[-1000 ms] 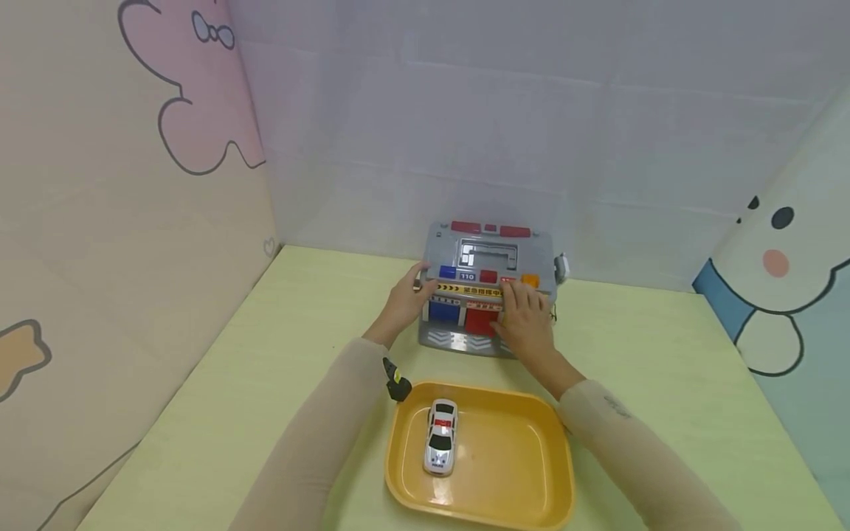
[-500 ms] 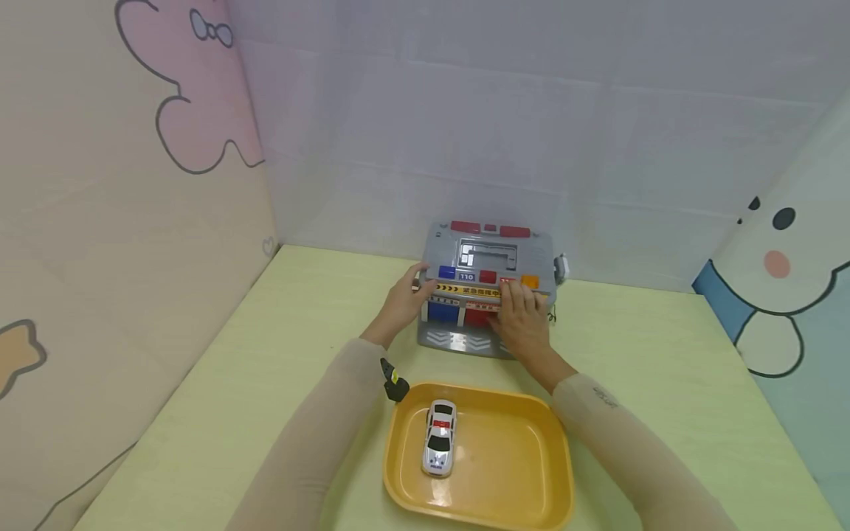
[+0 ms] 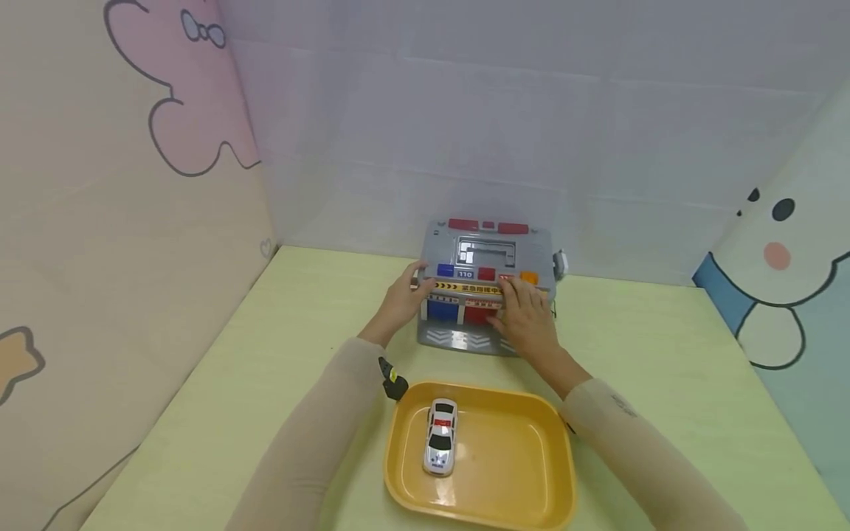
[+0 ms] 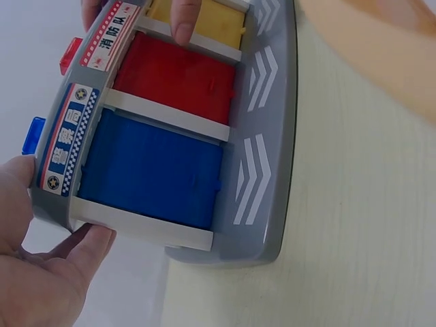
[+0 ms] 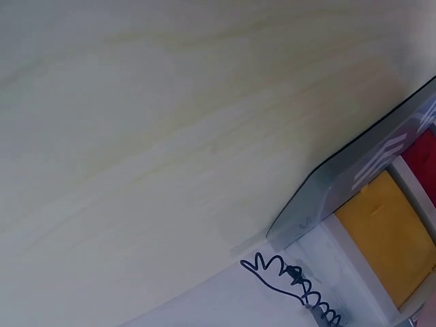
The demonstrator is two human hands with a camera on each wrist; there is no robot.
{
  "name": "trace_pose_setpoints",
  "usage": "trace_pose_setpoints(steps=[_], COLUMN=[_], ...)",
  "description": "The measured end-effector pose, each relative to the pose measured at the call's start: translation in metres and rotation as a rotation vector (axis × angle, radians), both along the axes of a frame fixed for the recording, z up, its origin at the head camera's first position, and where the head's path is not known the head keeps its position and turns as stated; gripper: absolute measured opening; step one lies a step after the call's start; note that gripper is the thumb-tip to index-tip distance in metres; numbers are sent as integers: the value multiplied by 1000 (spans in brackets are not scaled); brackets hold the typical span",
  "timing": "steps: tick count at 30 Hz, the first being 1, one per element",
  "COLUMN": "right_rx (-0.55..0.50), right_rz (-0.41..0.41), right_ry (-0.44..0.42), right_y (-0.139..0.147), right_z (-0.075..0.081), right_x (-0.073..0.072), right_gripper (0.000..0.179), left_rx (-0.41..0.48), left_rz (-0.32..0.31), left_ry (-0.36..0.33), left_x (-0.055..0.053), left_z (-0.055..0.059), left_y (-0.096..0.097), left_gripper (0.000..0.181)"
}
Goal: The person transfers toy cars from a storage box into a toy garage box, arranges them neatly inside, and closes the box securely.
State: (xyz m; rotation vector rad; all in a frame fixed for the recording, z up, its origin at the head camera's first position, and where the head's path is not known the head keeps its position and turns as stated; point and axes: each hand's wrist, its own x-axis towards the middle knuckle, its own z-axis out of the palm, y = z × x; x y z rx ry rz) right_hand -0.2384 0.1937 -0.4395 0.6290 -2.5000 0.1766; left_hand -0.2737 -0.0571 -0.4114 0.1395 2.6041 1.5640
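Note:
A grey toy garage (image 3: 486,258) stands at the back of the table, with a blue door (image 4: 151,167), a red door (image 4: 176,78) and a yellow door (image 5: 383,228), all down. My left hand (image 3: 400,301) grips the left end of its roof edge, thumb and fingers on either side in the left wrist view. My right hand (image 3: 527,318) holds the front roof edge farther right, fingers on top beside the red and orange buttons (image 3: 529,278), thumb hanging in front of the doors. In the right wrist view this hand is almost wholly out of frame.
In front of the garage sits a yellow tray (image 3: 511,464) between my forearms, holding a white toy police car (image 3: 440,436). A dark coiled cord (image 5: 279,268) hangs at the garage's right side. A wall (image 3: 425,133) rises close behind.
The red door showed lower at first; less of it is visible now by my right thumb. Both hands stay on the garage roof, and the view shifts slightly.

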Motion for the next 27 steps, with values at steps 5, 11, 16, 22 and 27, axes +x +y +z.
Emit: trace_pose_setpoints(steps=[5,11,16,22,27], right_rx=[-100,-238,-411,-553,-613], right_rz=[10,-18,-107,-144,-142], right_ry=[-75,-53,-132,-157,-159], right_y=[1,6,12,19,22], right_z=[7,10,11,12,12], right_x=[6,8,6,5,4], right_gripper=[80,82,83,81,73], left_rx=[-13,0,5,-9,-12], left_rz=[-3,-1,3,-2,5], left_ry=[6,-5,-6,-2,-8], left_x=[-2,0,1,2,3], left_z=[-2,-2,0,6,11], left_y=[-1,0,1,2,4], left_gripper=[50,50,51,54,54])
